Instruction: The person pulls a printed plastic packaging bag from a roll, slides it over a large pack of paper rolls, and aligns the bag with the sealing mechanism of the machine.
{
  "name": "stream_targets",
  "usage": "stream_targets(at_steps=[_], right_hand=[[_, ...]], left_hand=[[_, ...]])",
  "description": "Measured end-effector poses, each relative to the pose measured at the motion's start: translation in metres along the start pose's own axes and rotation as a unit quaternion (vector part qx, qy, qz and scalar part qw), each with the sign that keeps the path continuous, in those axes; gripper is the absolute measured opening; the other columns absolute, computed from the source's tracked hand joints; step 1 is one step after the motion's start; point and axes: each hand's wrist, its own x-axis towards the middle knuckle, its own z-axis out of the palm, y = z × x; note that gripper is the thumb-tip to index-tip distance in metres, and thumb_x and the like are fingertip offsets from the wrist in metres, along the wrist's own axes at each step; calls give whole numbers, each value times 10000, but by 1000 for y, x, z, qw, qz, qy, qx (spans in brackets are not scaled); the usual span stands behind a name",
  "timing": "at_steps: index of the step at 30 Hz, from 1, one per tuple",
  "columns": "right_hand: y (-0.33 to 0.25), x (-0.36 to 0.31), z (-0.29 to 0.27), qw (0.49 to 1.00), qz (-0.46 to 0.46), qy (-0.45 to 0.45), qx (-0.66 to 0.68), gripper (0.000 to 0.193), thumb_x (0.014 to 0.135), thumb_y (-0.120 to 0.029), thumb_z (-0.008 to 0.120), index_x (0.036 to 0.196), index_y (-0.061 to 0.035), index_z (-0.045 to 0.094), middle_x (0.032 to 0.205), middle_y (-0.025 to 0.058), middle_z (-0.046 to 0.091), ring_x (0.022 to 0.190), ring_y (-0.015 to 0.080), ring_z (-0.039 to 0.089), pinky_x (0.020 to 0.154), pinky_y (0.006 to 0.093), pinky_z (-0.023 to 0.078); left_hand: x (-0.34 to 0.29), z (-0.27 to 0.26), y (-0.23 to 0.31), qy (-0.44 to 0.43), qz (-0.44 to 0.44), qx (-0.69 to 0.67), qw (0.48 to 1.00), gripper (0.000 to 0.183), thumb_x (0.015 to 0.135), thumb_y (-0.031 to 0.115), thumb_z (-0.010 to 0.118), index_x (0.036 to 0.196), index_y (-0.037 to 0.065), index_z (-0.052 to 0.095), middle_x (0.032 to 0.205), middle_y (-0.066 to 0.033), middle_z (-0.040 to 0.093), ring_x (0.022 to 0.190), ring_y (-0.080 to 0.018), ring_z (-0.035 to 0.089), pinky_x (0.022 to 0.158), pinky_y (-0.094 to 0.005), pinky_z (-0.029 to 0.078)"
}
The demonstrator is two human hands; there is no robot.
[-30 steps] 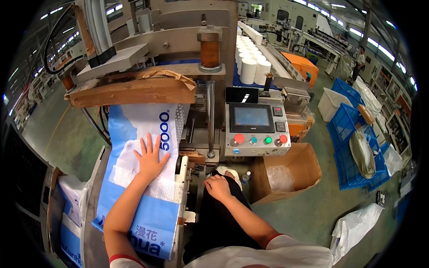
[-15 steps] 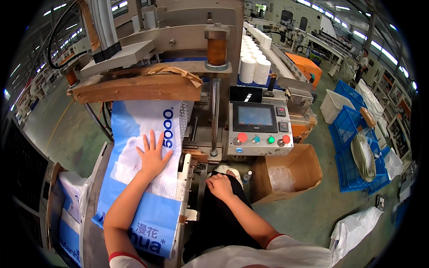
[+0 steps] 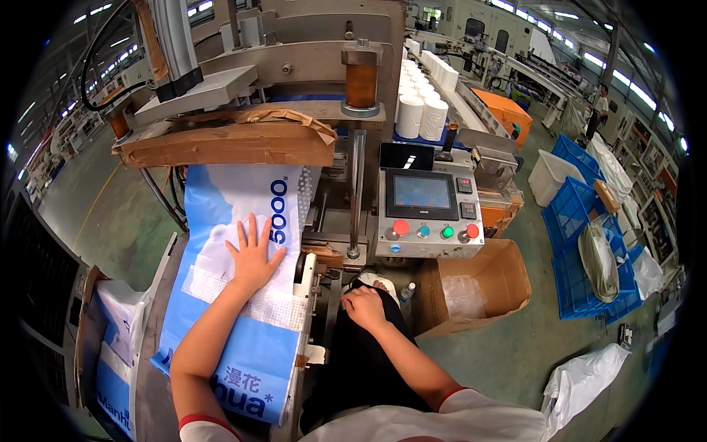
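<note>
My left hand (image 3: pixel 255 258) lies flat with fingers spread on a blue-and-white printed plastic bag (image 3: pixel 210 339). The bag is spread along a narrow metal bed, and its far end passes beneath a brown-covered press bar (image 3: pixel 228 149) of the machine. A translucent dotted band crosses the bag just below my palm. On my dark-trousered knee rests my right hand (image 3: pixel 364 306), its fingers laid loosely over the leg with nothing in them. It is nearest to the machine's bed edge and a small clear bottle (image 3: pixel 407 292) on the floor.
Right of the press stands a control box (image 3: pixel 431 239) with a screen and coloured buttons. Below it is an open cardboard carton (image 3: pixel 508 283). White paper rolls (image 3: pixel 421 118) line a conveyor behind. More printed bags (image 3: pixel 114 390) sit at the left; blue crates (image 3: pixel 582 258) stand at the right.
The view has shifted very slightly. Both hands and the bag stay where they were.
</note>
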Motion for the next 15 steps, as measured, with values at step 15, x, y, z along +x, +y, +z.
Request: stream_targets(at_steps=[15], right_hand=[[1,0,1,1000,-5,-4,-7,115,830,-189,644,838,-118,734,829,9,679,842,210,592,770,358,430]], left_hand=[[1,2,-2,6,3,0,1000,778,879,536,551,1527,248,233,1600,-164,69,1442,-477,24,1002,-787,79]])
